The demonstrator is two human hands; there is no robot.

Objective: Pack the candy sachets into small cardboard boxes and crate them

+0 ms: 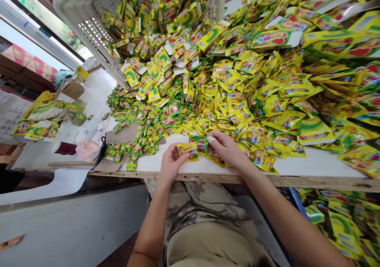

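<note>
1. A white table (320, 162) with a wooden front edge, heaped with glossy packaging.
2. A heap of yellow packets (237, 105) covering the table's centre and right, printed with fruit and multicoloured brand lettering too small to read surely.
3. A white plastic crate (86, 25) at the back, tipped, cartons spilling from it.
4. Yellow-green cartons (213, 35), several with barcodes; one long carton (276, 40) shows large pink-and-blue letters, not legible.
5. Right hand (227, 146), just apart from the left, fingertips at the green packet's right end; whether they grip it, I cannot tell.
6. Left hand (172, 160), pinching a yellow packet (192, 151) above the table's front edge.
7. A green packet (198, 143) between the hands, lettering unreadable.
</note>
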